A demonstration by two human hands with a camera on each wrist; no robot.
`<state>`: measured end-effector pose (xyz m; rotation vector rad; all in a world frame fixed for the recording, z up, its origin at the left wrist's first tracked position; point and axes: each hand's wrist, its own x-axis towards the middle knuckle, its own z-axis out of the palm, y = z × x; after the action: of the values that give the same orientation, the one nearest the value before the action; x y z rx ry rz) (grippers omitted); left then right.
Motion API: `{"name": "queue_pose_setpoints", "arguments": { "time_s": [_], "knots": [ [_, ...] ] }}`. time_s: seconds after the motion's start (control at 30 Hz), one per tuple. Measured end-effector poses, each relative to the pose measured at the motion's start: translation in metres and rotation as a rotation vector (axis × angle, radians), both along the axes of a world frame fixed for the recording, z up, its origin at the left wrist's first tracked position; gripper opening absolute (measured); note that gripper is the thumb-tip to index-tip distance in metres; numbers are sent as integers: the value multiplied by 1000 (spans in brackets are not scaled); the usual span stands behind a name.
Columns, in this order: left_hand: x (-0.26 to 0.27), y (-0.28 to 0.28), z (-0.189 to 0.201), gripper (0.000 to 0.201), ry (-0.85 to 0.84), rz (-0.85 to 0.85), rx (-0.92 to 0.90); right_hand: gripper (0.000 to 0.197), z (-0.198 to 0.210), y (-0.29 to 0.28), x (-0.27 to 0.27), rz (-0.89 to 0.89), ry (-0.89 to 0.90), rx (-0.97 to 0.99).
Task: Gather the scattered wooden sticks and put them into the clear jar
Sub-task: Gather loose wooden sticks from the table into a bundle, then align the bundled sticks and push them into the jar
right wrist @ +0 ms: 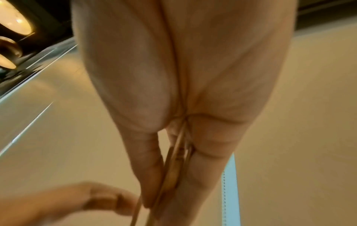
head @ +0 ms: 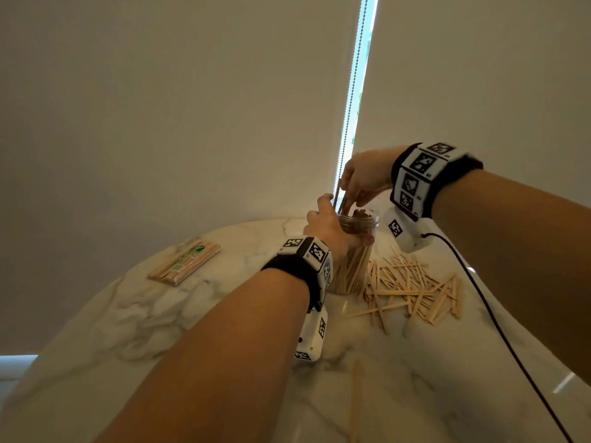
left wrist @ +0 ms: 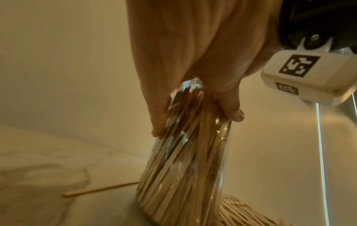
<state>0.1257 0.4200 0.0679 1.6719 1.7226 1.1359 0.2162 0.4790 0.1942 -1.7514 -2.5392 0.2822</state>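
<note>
A clear jar (head: 351, 266) packed with upright wooden sticks stands on the marble table (head: 160, 314). My left hand (head: 329, 228) grips the jar near its rim; the left wrist view shows my fingers (left wrist: 160, 116) wrapped around the jar (left wrist: 183, 168). Above the jar's mouth, my right hand (head: 358, 183) pinches a small bundle of sticks (head: 343, 199), their lower ends at the opening. In the right wrist view the held sticks (right wrist: 173, 168) lie between thumb and fingers. A scattered pile of sticks (head: 412, 289) lies just right of the jar.
A wrapped pack of sticks (head: 184, 262) lies at the table's left. A single stick (head: 356, 401) lies near the front edge, another (left wrist: 100, 189) beside the jar. A black cable (head: 499, 330) runs across the right side. Window blinds and a bead chain (head: 351, 100) hang behind.
</note>
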Motion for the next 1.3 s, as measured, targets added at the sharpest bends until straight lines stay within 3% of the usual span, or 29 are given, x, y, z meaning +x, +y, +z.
{"name": "queue_pose_setpoints", "arguments": {
  "time_s": [0.07, 0.2, 0.33, 0.43, 0.57, 0.73, 0.83, 0.9, 1.03, 1.2, 1.3],
  "knots": [
    [0, 0, 1, 115, -1, 0, -8, 24, -6, -3, 2, -15, 4, 8],
    [0, -1, 3, 116, -6, -8, -35, 27, -33, -5, -9, 16, -330, 147],
    [1, -2, 3, 109, 11, 5, -14, 23, -25, -3, -5, 0, -136, 32],
    [0, -1, 2, 111, -9, 5, -12, 11, -25, -5, 1, -9, 12, 117],
    [1, -2, 3, 113, -1, -1, -21, 26, -33, -5, -7, -28, -213, 131],
    [1, -3, 2, 113, -3, -14, -16, 17, -25, -4, 3, -17, -104, 116],
    [1, -4, 2, 110, -4, 1, 6, 25, -27, -2, 7, -29, -175, 200],
    [1, -3, 1, 111, -5, -7, 5, 18, -24, -3, 9, -8, -69, 135],
    [-1, 2, 1, 118, -28, -12, -25, 22, -33, -13, 8, 32, -134, 131],
    [-4, -1, 11, 150, -163, -47, -163, 18, -30, -51, 27, 29, 265, 315],
    [-20, -15, 18, 147, -24, -141, -286, 20, -34, -94, 40, 26, 323, 341]
  ]
}}
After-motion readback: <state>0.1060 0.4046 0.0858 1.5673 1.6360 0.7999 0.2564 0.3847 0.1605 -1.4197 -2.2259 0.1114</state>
